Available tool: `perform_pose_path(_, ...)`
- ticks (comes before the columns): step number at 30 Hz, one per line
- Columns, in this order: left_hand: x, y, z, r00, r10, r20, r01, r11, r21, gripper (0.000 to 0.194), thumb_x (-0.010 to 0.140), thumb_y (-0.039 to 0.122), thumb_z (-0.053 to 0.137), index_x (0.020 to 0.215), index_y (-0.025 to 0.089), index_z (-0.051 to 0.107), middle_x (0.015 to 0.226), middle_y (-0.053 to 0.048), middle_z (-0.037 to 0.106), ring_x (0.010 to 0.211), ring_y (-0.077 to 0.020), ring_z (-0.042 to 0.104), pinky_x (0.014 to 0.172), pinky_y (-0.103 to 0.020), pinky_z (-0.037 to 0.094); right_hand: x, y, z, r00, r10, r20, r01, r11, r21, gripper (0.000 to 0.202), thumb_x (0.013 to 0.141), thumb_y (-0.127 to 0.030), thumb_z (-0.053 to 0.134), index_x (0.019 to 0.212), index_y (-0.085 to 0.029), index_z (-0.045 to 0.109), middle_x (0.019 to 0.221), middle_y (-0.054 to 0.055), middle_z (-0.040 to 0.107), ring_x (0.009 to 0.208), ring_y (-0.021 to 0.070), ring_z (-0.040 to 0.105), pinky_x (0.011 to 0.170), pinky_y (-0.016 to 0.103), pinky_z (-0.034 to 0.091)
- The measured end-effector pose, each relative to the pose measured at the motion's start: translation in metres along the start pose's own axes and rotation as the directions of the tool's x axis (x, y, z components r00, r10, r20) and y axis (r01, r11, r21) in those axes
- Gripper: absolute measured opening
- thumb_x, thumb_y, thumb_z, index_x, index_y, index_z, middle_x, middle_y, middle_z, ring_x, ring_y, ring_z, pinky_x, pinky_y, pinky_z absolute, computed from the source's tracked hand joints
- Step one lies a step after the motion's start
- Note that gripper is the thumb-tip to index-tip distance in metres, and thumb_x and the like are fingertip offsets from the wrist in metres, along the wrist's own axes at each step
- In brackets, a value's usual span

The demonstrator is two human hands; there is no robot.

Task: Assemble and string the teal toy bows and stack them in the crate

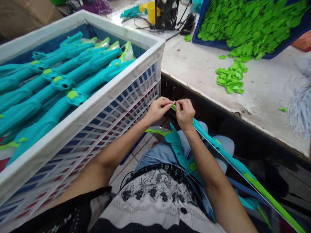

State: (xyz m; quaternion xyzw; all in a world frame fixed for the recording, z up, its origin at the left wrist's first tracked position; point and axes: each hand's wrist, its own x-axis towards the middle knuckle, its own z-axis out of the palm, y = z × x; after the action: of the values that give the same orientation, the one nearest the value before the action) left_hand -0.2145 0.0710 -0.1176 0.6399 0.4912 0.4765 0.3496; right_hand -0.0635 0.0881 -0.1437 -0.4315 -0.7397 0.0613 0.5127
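A long teal and green toy bow part lies across my lap, running from the centre to the bottom right, with a white string along its edge. At its narrow green tip, my left hand and my right hand pinch close together. A small white bit, seemingly the string's end, shows between their fingertips. The fingers of both hands are closed. Below my hands, a teal part with a green sticker rests on my jeans, partly hidden by my right forearm.
At left stands a white plastic crate full of teal bow parts. Ahead, the worktable holds a blue bin of green pieces, a loose green pile, white strings and a black fan.
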Motion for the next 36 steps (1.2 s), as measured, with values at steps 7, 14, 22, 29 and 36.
perform_pose_path(7,-0.164,-0.026,-0.024,0.97,-0.15,0.193,0.048,0.892,0.45,0.025,0.084,0.032,0.06,0.103,0.016,0.064,0.102,-0.009,0.062,0.098,-0.0217,0.057,0.084,-0.033,0.047,-0.041,-0.019,0.003,0.904,-0.282,0.321,0.255,0.959,0.126,0.021,0.091,-0.016,0.04,0.099,-0.016,0.059,0.092,0.01,0.06,0.088,0.0188,0.055,0.079,0.033,0.045)
perform_pose_path(14,-0.241,-0.04,-0.012,0.9,-0.229,0.372,-0.085,0.743,0.663,0.025,0.092,0.03,0.047,0.096,0.015,0.066,0.089,-0.009,0.065,0.086,-0.0205,0.058,0.077,-0.032,0.048,-0.083,-0.041,0.045,0.619,-0.215,0.756,0.364,0.931,-0.034,0.034,0.085,-0.026,0.055,0.116,-0.011,0.054,0.113,0.016,0.056,0.109,0.0291,0.043,0.088,0.04,0.036)
perform_pose_path(22,-0.22,-0.038,0.015,0.887,-0.446,0.115,0.391,0.862,0.323,0.018,0.082,0.029,0.061,0.091,0.02,0.073,0.083,-0.006,0.065,0.081,-0.019,0.057,0.078,-0.033,0.045,-0.088,-0.047,0.041,0.617,-0.135,0.776,0.437,0.878,-0.195,0.02,0.092,-0.023,0.042,0.105,-0.015,0.055,0.093,0.009,0.059,0.102,0.0257,0.042,0.095,0.043,0.022)
perform_pose_path(29,-0.199,-0.023,0.045,0.73,-0.67,0.13,0.682,0.724,-0.1,0.021,0.073,0.03,0.064,0.086,0.017,0.074,0.083,-0.005,0.069,0.077,-0.0191,0.059,0.073,-0.03,0.044,-0.089,-0.047,0.04,0.613,-0.141,0.777,0.445,0.875,-0.192,0.021,0.093,-0.02,0.039,0.101,-0.012,0.057,0.09,0.012,0.058,0.094,0.0261,0.043,0.086,0.04,0.026)
perform_pose_path(36,-0.189,-0.015,0.053,0.625,-0.767,0.145,0.774,0.585,-0.241,0.017,0.067,0.03,0.065,0.071,0.015,0.073,0.068,-0.002,0.066,0.062,-0.0144,0.052,0.061,-0.025,0.036,-0.091,-0.049,0.04,0.591,-0.139,0.794,0.43,0.888,-0.164,0.025,0.092,-0.015,0.036,0.105,-0.01,0.056,0.093,0.014,0.058,0.089,0.0265,0.044,0.074,0.037,0.028)
